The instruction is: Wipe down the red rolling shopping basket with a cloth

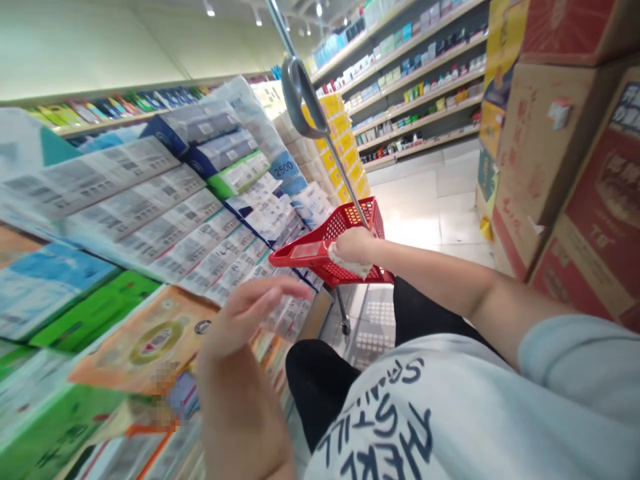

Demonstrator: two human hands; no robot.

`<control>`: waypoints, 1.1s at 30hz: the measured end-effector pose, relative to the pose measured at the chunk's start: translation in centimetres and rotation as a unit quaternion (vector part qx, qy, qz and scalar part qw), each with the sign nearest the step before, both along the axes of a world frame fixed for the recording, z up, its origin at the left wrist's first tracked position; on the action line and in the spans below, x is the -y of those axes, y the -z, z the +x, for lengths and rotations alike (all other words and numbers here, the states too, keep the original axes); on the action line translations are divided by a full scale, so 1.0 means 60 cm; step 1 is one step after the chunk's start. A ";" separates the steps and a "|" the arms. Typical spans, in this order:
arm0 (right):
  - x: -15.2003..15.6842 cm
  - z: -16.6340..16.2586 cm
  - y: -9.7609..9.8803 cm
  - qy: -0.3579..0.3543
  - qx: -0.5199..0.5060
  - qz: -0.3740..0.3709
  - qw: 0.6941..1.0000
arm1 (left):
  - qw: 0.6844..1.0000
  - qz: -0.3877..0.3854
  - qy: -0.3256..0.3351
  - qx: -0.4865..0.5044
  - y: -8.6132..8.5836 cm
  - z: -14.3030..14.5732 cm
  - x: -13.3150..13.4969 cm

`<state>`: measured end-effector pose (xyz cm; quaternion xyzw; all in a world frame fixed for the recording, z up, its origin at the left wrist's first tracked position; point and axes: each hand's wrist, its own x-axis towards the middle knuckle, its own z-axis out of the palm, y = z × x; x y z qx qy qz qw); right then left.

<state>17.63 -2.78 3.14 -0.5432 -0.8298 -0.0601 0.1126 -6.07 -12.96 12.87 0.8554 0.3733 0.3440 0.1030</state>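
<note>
Right hand [353, 245] grip pinching white cloth [350, 265] at red basket [334, 248] rim; left hand [250, 320] spread, blurred, empty.

One head-worn view, tilted, looks forward and down along a shop aisle; the tissue packs [150, 220] sit close at left, the far shelving [415, 87] perhaps blurred by distance.
</note>
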 end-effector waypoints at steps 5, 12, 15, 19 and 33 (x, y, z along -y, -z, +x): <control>0.012 -0.003 0.021 0.000 -0.064 0.120 0.991 | 0.991 0.102 -0.078 -0.049 0.106 0.112 -0.160; -0.005 0.013 0.018 0.018 -0.050 0.070 0.996 | 0.957 0.207 -0.168 -0.111 0.228 0.127 -0.222; -0.015 0.015 0.023 0.008 -0.050 0.073 0.996 | 0.950 0.229 -0.189 -0.094 0.239 0.129 -0.221; 0.003 0.021 0.078 -0.029 -0.173 0.256 0.951 | 0.945 0.242 -0.202 -0.085 0.243 0.133 -0.221; 0.000 0.041 0.098 -0.077 -0.281 0.273 0.917 | 0.943 0.245 -0.217 -0.065 0.250 0.135 -0.216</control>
